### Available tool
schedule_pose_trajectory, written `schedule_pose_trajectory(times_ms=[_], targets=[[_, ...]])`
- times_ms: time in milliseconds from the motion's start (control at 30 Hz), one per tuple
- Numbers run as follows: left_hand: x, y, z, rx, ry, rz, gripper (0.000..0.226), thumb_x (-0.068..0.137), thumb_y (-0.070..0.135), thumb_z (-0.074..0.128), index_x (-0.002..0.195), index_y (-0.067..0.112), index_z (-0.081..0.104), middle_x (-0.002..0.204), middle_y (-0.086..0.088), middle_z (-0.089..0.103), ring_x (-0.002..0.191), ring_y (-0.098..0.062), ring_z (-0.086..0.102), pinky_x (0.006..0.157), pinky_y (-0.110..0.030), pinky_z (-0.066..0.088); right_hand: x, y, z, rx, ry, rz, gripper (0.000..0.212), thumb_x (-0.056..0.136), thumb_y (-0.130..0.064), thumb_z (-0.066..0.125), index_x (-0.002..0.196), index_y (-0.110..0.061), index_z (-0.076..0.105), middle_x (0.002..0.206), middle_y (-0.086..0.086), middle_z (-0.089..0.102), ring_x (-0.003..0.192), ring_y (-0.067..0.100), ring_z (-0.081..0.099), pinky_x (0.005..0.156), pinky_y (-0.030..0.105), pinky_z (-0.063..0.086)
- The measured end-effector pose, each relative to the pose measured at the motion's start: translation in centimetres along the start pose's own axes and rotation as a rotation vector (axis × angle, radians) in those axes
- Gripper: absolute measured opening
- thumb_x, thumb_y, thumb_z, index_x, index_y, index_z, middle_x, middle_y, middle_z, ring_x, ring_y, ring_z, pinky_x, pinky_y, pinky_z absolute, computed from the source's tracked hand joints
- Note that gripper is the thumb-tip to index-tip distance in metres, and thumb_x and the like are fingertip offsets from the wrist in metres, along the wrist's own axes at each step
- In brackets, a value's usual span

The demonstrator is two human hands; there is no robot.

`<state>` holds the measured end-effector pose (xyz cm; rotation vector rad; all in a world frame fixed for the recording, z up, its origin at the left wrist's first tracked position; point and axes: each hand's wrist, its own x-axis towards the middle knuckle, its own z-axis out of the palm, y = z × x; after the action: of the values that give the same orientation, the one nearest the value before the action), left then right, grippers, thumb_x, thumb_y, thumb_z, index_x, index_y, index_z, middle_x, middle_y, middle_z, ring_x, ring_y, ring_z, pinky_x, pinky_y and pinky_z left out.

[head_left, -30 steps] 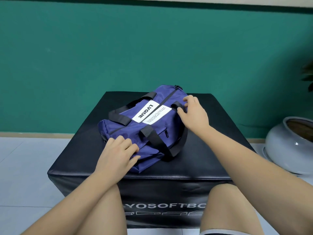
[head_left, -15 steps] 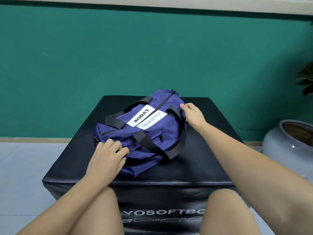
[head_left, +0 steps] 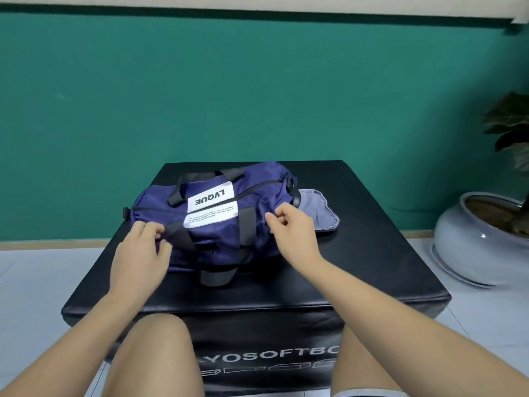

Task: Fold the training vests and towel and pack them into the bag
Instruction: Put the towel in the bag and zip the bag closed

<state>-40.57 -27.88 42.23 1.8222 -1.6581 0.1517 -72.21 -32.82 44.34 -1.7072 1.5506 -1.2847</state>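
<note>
The left hand [head_left: 140,253] curls its fingers into the near-left end of the soft navy nylon duffel bag [head_left: 220,245], and the right hand [head_left: 294,233] pinches cloth near its right end. The bag lies on the black padded box [head_left: 372,267], under both hands. It looks light, limp and probably slick, so it is best held by its black webbing straps [head_left: 247,224].

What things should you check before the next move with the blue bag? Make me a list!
1. Duffel bag rests fully on the black soft box: ok.
2. Left hand pinches the bag's near left side: ok.
3. Right hand pinches the fabric near the bag's right end: ok.
4. Zip open for packing: not ok, it looks closed.
5. Grey-blue cloth packed: not ok, it lies on the box beside the bag's right end.
</note>
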Motion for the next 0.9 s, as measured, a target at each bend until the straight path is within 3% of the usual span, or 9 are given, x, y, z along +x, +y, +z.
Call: schedule_pose_trajectory(times_ms=[133, 367, 500, 600, 767, 833, 900], targets=[[-0.8, 4.5, -1.7, -0.174, 0.128, -0.017, 0.023, 0.093, 0.015, 0.070, 0.108, 0.021, 0.052, 0.103, 0.007, 0.051, 0.089, -0.022, 0.056, 0.080, -0.049, 0.050, -2.9, -1.2, 0.9, 0.032, -0.033, -0.005, 0.034, 0.101, -0.033, 0.066, 0.076, -0.013, 0.054, 0.070, 0.003, 0.066, 0.072, 0.022, 0.065, 0.076, 0.035, 0.053], [-2.5, 11.1, -1.9, -0.261, -0.066, 0.307, 0.028, 0.093, 0.024, 0.075, 0.115, 0.029, 0.060, 0.108, 0.014, 0.054, 0.093, -0.012, 0.057, 0.081, -0.034, 0.049, -6.0, -3.8, 2.3, 0.110, -0.129, -0.071, 0.031, 0.103, -0.031, 0.065, 0.077, -0.016, 0.061, 0.069, -0.002, 0.069, 0.068, 0.014, 0.064, 0.070, 0.034, 0.052], [-3.0, 12.5, -1.4, -0.284, -0.097, 0.329, 0.039, 0.086, 0.019, 0.076, 0.121, 0.028, 0.060, 0.111, 0.015, 0.053, 0.099, -0.010, 0.056, 0.087, -0.036, 0.051, -5.9, -3.6, 2.6, 0.151, -0.268, -0.064, 0.020, 0.105, -0.031, 0.058, 0.095, -0.024, 0.074, 0.075, -0.011, 0.070, 0.071, 0.007, 0.062, 0.074, 0.036, 0.055], [-2.8, 12.4, -0.7, -0.256, -0.117, 0.307, 0.049, 0.084, 0.029, 0.082, 0.125, 0.030, 0.056, 0.112, 0.014, 0.051, 0.101, -0.011, 0.056, 0.090, -0.038, 0.052, -5.5, -2.8, 0.9, 0.203, -0.337, -0.014, 0.022, 0.107, -0.027, 0.055, 0.109, -0.029, 0.077, 0.078, -0.014, 0.071, 0.067, 0.006, 0.064, 0.066, 0.027, 0.052], [-2.7, 12.6, 0.9, -0.199, -0.073, 0.238, 0.050, 0.083, 0.052, 0.084, 0.114, 0.030, 0.050, 0.108, 0.012, 0.048, 0.095, -0.014, 0.054, 0.084, -0.038, 0.052, -3.9, 0.8, -3.7, 0.054, -0.036, 0.016, 0.016, 0.099, -0.024, 0.063, 0.086, -0.024, 0.072, 0.082, -0.007, 0.072, 0.077, 0.008, 0.067, 0.077, 0.031, 0.054], [-2.7, 12.9, 1.3, -0.179, -0.053, 0.253, 0.049, 0.083, 0.054, 0.083, 0.110, 0.029, 0.050, 0.105, 0.010, 0.048, 0.093, -0.017, 0.054, 0.082, -0.040, 0.052, -2.1, 4.2, -5.7, -0.068, 0.112, 0.094, 0.008, 0.093, -0.018, 0.063, 0.093, -0.019, 0.071, 0.093, 0.000, 0.069, 0.087, 0.016, 0.065, 0.081, 0.035, 0.051], [-2.8, 13.4, 1.6, -0.165, -0.034, 0.279, 0.046, 0.085, 0.054, 0.082, 0.108, 0.028, 0.052, 0.102, 0.009, 0.047, 0.091, -0.019, 0.053, 0.082, -0.041, 0.052, -0.2, 8.2, -7.6, -0.256, 0.155, 0.245, 0.025, 0.089, -0.018, 0.064, 0.114, -0.019, 0.066, 0.117, 0.006, 0.060, 0.108, 0.027, 0.061, 0.091, 0.040, 0.050]])
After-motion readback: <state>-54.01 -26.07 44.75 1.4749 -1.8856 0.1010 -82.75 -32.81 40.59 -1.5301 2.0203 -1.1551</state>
